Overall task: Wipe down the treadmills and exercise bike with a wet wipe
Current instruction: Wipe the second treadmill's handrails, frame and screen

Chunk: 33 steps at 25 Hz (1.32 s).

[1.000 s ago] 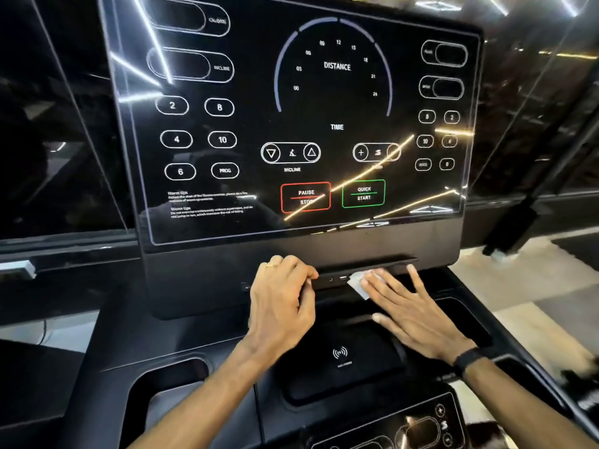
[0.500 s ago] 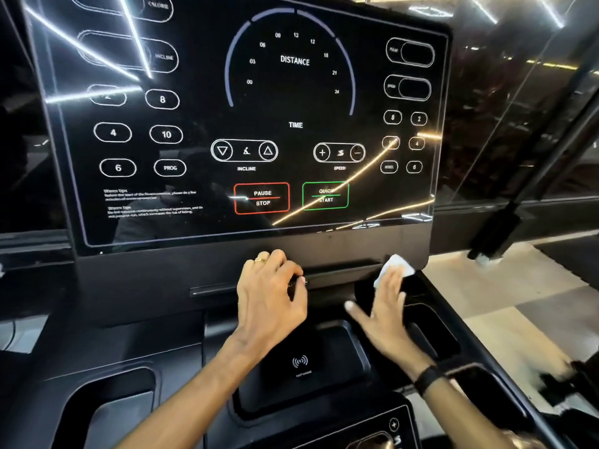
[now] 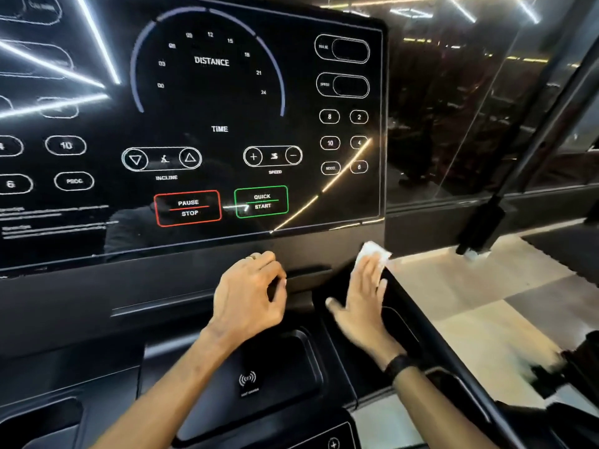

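The black treadmill console (image 3: 201, 124) fills the view, its glossy panel showing DISTANCE, TIME, PAUSE/STOP and QUICK START marks. My right hand (image 3: 363, 303) lies flat with straight fingers and presses a white wet wipe (image 3: 372, 252) against the console's lower right corner. The wipe sticks out past my fingertips. My left hand (image 3: 249, 293) rests below the panel with its fingers curled over the ledge (image 3: 308, 273); a ring shows on one finger.
A phone tray with a wireless-charging mark (image 3: 248, 380) sits under my wrists. Cup recesses lie at lower left (image 3: 39, 419) and under my right hand. A black post (image 3: 534, 137) slants at right over light floor (image 3: 486, 303). Dark glass stands behind.
My right hand slid the wipe rightward along the ledge from the middle to the console's right corner. The view turned right. My left hand kept its place on the ledge.
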Tool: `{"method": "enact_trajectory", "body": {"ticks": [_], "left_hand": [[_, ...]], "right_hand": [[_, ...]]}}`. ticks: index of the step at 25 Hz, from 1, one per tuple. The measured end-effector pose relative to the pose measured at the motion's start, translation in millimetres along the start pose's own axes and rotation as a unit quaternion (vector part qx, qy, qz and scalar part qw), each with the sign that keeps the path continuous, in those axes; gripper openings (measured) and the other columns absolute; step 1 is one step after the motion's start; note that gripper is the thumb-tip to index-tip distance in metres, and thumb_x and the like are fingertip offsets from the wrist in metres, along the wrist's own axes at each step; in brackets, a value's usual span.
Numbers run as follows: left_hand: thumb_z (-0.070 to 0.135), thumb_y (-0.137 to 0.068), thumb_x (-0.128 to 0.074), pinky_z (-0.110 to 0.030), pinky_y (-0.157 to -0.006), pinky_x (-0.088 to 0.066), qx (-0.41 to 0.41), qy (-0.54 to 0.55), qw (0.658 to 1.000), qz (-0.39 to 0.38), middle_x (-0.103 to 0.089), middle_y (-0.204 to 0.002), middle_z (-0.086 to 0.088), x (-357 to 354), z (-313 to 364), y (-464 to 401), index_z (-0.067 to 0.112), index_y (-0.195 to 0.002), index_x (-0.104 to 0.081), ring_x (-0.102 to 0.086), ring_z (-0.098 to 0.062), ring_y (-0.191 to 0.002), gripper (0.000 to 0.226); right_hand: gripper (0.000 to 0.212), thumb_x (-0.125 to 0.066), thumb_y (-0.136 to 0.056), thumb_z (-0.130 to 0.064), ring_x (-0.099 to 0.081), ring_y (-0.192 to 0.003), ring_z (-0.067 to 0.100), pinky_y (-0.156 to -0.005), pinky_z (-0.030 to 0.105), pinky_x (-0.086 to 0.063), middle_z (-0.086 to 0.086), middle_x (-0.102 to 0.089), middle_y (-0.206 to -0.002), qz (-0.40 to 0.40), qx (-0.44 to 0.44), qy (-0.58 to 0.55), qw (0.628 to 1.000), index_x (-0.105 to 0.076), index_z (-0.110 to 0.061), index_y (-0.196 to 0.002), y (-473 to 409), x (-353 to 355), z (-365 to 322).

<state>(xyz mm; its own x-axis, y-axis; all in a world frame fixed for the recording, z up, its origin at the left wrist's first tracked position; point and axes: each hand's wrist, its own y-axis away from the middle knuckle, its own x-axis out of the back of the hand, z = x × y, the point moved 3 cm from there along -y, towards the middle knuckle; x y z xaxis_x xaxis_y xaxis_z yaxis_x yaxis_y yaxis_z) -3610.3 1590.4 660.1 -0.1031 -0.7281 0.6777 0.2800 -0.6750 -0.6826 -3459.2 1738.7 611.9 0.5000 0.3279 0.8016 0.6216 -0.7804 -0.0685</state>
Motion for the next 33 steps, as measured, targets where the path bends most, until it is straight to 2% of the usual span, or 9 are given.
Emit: {"method": "enact_trajectory", "body": {"ticks": [2,5,14,19,23,26,28,31,33], "left_hand": [[0.025,-0.080,-0.056,-0.020,-0.063,-0.038,-0.003,-0.002,1.000,0.003,-0.055,-0.074,0.009,1,0,0,0.017,-0.075,-0.065,-0.050,-0.012,-0.068,0.013],[0.027,-0.080,-0.055,-0.019,-0.063,-0.036,0.006,0.003,1.000,0.005,-0.054,-0.074,0.011,2,0,-1,0.018,-0.075,-0.064,-0.048,-0.011,-0.069,0.013],[0.025,-0.076,-0.058,-0.030,-0.059,-0.044,0.044,0.006,0.999,0.006,-0.050,-0.072,0.010,3,4,-1,0.020,-0.071,-0.060,-0.048,-0.014,-0.069,0.008],[0.025,-0.076,-0.057,-0.028,-0.058,-0.043,0.049,0.005,0.999,0.015,-0.049,-0.071,0.010,1,4,-1,0.020,-0.070,-0.059,-0.047,-0.014,-0.067,0.008],[0.024,-0.075,-0.060,-0.027,-0.058,-0.042,0.054,0.004,0.998,0.017,-0.047,-0.070,0.010,0,4,-1,0.020,-0.069,-0.059,-0.044,-0.012,-0.066,0.007],[0.023,-0.074,-0.061,-0.027,-0.059,-0.041,0.040,0.003,0.999,0.028,-0.049,-0.071,0.009,-1,3,-1,0.019,-0.069,-0.059,-0.045,-0.013,-0.066,0.007],[0.023,-0.075,-0.061,-0.027,-0.059,-0.041,0.036,-0.002,0.999,0.037,-0.049,-0.072,0.009,-2,2,1,0.018,-0.070,-0.059,-0.045,-0.013,-0.067,0.007],[0.024,-0.074,-0.062,-0.029,-0.059,-0.042,0.038,-0.002,0.999,0.033,-0.049,-0.071,0.008,-2,0,2,0.018,-0.070,-0.059,-0.046,-0.014,-0.067,0.008],[0.024,-0.073,-0.064,-0.030,-0.060,-0.042,0.037,-0.002,0.999,0.027,-0.049,-0.072,0.008,-1,1,1,0.017,-0.070,-0.060,-0.047,-0.014,-0.068,0.008]], "right_hand": [[0.116,-0.063,-0.093,-0.027,0.046,-0.139,0.021,-0.112,0.040,0.028,0.006,0.048,-0.151,0.025,0.048,0.042,0.998,0.040,-0.011,-0.145,10,-11,4],[0.117,-0.063,-0.094,-0.022,0.045,-0.141,0.016,-0.114,0.043,0.026,0.000,0.049,-0.151,0.045,0.044,0.037,0.997,0.043,-0.018,-0.142,-8,4,13],[0.110,-0.068,-0.086,-0.010,0.026,-0.151,0.018,-0.122,0.053,0.009,0.004,0.024,-0.166,0.085,0.126,0.106,0.983,0.015,-0.013,-0.158,0,-7,25],[0.106,-0.063,-0.083,0.004,0.024,-0.152,0.016,-0.124,0.046,0.009,0.001,0.023,-0.166,0.114,0.121,0.047,0.985,0.009,-0.012,-0.159,-13,5,7],[0.106,-0.060,-0.077,0.013,0.005,-0.156,0.019,-0.126,0.045,0.000,0.000,0.006,-0.169,0.121,0.229,0.090,0.962,-0.002,-0.014,-0.161,14,-7,18],[0.085,-0.053,-0.090,0.012,0.001,-0.155,0.015,-0.126,0.047,-0.011,-0.003,0.000,-0.167,0.181,0.121,0.002,0.976,-0.014,-0.012,-0.160,-20,30,19],[0.069,-0.050,-0.093,0.012,-0.010,-0.154,0.019,-0.126,0.038,-0.013,0.001,-0.014,-0.165,0.221,0.111,-0.025,0.969,-0.028,-0.007,-0.157,-23,32,-3],[0.060,-0.050,-0.086,0.022,-0.037,-0.143,0.031,-0.122,0.027,-0.023,0.016,-0.045,-0.152,0.236,0.254,0.027,0.938,-0.053,0.000,-0.142,-4,11,-11],[0.048,-0.050,-0.086,0.022,-0.053,-0.127,0.035,-0.114,0.027,-0.037,0.014,-0.056,-0.137,0.259,0.271,-0.008,0.927,-0.067,-0.001,-0.125,-17,25,-1]]}}
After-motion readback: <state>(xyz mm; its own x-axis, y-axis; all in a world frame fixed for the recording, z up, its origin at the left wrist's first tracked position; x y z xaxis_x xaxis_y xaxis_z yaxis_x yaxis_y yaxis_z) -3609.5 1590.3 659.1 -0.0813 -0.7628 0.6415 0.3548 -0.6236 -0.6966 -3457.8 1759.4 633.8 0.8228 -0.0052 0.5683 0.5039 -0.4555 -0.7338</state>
